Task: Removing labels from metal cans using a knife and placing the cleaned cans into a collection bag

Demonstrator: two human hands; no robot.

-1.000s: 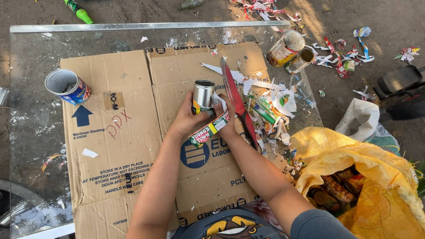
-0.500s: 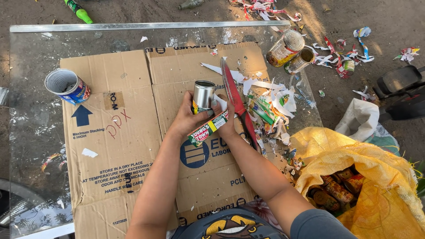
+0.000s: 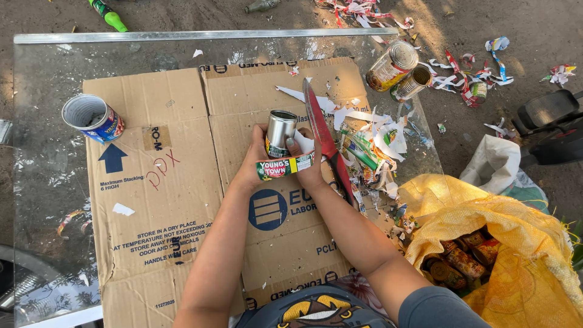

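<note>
From the head camera we look down on a glass counter (image 3: 48, 152) with flattened cardboard (image 3: 182, 200) spread over most of it. At the middle of the cardboard both our hands meet around a bare silver can (image 3: 281, 130), which stands upright. Our left hand (image 3: 252, 167) wraps the can from its left side, its grip clenched around the metal. Our right hand (image 3: 310, 164) sits just beside the can on its right, its grip pinched on a loose label strip (image 3: 284, 166) — red, green and white — that stretches across in front of the can's base toward the left hand. A red-bladed knife (image 3: 325, 143) lies just beyond the right hand, its blade pointing away from us; whether the hand touches it we cannot tell. To the right of the knife a heap of torn label scraps (image 3: 370, 146) covers the cardboard's edge. Well apart on the left stands an opened can with a blue and red label (image 3: 94, 118), tilted toward us. Past the counter's far right corner two stripped cans (image 3: 401, 73) lie on the dirt ground (image 3: 528, 24) among more paper shreds. At lower right a yellow sack (image 3: 516, 249) gapes open — labelled cans show inside it. A green bottle (image 3: 108, 14) lies on the ground beyond the counter's far edge.
</note>
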